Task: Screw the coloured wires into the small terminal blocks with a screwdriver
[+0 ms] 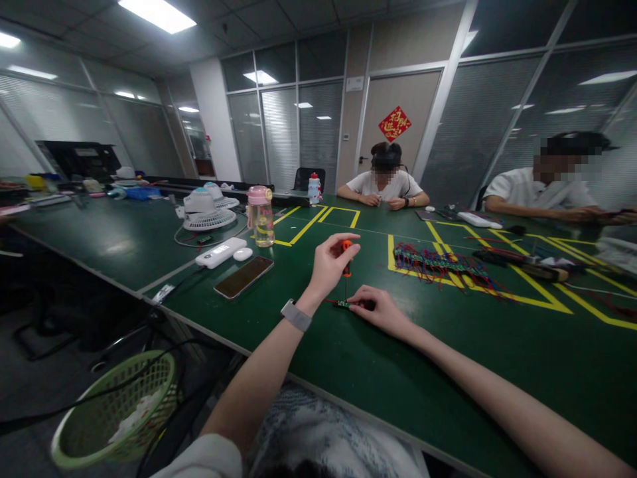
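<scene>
Left hand (326, 265) closed around the orange handle of a small screwdriver (346, 254), thumb and fingertips pinching the top, thin shaft upright with the tip down on a small green board (342, 304). Right hand (381, 311) curled low just right of the board, fingertips pinning that end flat to the green tabletop (448, 378). Thin red lead at the board's left end, as far as can be made out. Grey wristwatch (296, 315) on the left wrist, below-left of the board. Board position: close to the near edge of the tabletop, short of the yellow tape (542, 295). Beyond and right of the board, on that tape: a heap of wired pieces (440, 265) in red, green and blue. Left of the board: a dark phone (243, 277), a white bar-shaped device (220, 253), a pink-capped bottle (260, 216), two small desk fans (204, 209). Far beyond the board, across the tabletop: one seated person (383, 182) and a second (552, 189), hands on their own work. Below-left of the board, on the floor: a green mesh basket (117, 411). Handling, by judgement: board very light, stiff, thin, probably fragile, apt to skate on the smooth surface unless pinned. Hold by the bare edges or the end away from the tip, never by the lead. Screwdriver light and slim; grip at the orange handle and keep vertical to avoid slipping off.
</scene>
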{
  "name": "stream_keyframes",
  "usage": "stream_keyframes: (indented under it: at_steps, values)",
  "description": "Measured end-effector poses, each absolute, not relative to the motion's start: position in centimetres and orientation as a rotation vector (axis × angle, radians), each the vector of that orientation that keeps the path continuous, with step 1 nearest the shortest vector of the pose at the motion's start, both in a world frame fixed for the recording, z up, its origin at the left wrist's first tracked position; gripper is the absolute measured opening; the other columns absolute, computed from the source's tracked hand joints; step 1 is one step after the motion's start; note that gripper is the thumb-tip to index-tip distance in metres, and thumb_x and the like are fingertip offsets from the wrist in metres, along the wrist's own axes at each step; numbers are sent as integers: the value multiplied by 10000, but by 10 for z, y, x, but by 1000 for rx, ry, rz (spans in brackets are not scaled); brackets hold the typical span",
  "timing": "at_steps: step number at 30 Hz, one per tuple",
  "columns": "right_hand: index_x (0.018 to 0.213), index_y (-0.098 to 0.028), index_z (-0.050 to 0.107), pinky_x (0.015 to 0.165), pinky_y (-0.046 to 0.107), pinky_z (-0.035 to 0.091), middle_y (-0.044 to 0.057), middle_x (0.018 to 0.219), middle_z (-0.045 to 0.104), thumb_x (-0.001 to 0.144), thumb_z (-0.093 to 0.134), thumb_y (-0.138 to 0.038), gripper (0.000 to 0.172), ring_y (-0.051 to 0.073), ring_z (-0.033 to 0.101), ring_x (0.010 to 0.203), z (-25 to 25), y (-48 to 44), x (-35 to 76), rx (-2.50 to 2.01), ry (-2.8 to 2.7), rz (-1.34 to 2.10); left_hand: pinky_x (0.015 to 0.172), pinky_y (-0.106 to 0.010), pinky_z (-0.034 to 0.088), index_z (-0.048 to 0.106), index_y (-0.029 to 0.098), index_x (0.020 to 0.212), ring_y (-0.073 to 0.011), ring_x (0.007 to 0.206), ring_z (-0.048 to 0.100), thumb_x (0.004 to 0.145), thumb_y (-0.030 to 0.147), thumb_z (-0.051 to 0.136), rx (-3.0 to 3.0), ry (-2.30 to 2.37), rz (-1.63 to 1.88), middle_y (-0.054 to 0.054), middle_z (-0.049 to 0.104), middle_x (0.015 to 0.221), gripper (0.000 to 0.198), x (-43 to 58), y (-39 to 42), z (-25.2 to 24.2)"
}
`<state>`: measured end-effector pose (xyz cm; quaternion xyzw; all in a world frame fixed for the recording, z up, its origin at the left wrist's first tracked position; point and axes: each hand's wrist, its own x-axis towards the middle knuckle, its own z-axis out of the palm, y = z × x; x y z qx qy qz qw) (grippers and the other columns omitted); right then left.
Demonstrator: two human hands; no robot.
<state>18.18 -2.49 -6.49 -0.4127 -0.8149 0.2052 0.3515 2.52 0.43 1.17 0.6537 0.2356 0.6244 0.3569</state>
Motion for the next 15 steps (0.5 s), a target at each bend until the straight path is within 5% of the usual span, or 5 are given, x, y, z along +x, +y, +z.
stream_keyframes:
  at_steps: [3, 7, 11, 15]
  values:
    - [860, -163, 719, 597, 259, 436, 47, 773, 607, 799, 603, -254, 160, 129, 534, 646, -65, -25, 182, -1077, -2111, 527, 753, -246, 478, 703, 197, 920, -138, 848, 592, 797, 312, 610, 1700, 668, 1700, -44, 638, 960, 193, 22, 8, 11]
    - [867, -157, 716, 594, 258, 435, 51, 783, 609, 803, 599, -258, 167, 129, 537, 646, -66, -24, 183, -1077, -2114, 531, 731, -298, 512, 650, 196, 1089, -162, 849, 624, 865, 309, 490, 1546, 503, 1548, -68, 645, 1028, 297, 23, 11, 10]
    - [864, -159, 716, 592, 258, 434, 49, 780, 607, 803, 602, -256, 162, 128, 536, 642, -66, -24, 183, -1077, -2118, 521, 685, -265, 504, 670, 184, 1039, -137, 766, 610, 799, 317, 612, 1645, 565, 1563, -51, 642, 897, 281, 24, 6, 12]
    - [855, -157, 719, 601, 262, 437, 49, 772, 607, 802, 603, -258, 162, 132, 539, 647, -63, -26, 181, -1084, -2115, 518, 735, -242, 488, 696, 205, 1005, -151, 896, 595, 823, 322, 584, 1726, 597, 1603, -69, 612, 1062, 243, 22, 4, 13]
